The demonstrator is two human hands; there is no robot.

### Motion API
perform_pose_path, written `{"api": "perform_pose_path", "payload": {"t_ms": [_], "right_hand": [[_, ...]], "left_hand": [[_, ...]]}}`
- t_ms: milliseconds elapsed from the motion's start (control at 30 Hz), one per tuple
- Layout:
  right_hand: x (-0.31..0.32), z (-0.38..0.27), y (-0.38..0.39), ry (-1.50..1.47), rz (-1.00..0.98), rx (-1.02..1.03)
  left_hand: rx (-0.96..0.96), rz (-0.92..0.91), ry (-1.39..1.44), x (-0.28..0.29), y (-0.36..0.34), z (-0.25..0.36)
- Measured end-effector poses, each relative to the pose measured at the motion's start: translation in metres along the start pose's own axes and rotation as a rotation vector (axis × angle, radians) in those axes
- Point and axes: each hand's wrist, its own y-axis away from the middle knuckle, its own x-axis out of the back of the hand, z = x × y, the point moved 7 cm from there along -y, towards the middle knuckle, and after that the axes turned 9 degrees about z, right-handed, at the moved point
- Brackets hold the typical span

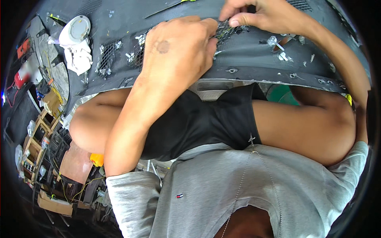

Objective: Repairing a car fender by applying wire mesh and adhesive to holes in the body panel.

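A dark grey panel (127, 16) spans the upper view, with torn black mesh patches (107, 59) and white fastener-like bits (279, 49). My left hand (180, 51) bends over a mesh patch (227, 33) at top centre, back upward, fingers curled down; what they grip is hidden. My right hand (256, 18) is just to its right at the same patch, thumb and forefinger curved and slightly apart, with nothing visible between them. A thin tool (162, 12) with a yellow-green end lies above my left hand. A white lid (75, 29) and crumpled white paper (77, 59) are at upper left.
My bare legs (301, 131) are under the panel's near edge. A green round object (283, 95) sits behind my right thigh. At left are wooden frames (37, 141), cardboard (53, 202), a reddish board (73, 164), a yellow object (96, 159), cables and a red object (20, 79).
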Motion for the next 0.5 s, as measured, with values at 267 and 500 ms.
{"api": "perform_pose_path", "payload": {"t_ms": [267, 500], "right_hand": [[0.001, -0.003, -0.002, -0.020, -0.011, 0.060], [-0.005, 0.005, 0.003, -0.069, 0.015, 0.235]], "left_hand": [[0.105, -0.031, 0.176, -0.005, 0.002, -0.008], [0.206, -0.120, 0.230, -0.012, 0.000, -0.013]]}}
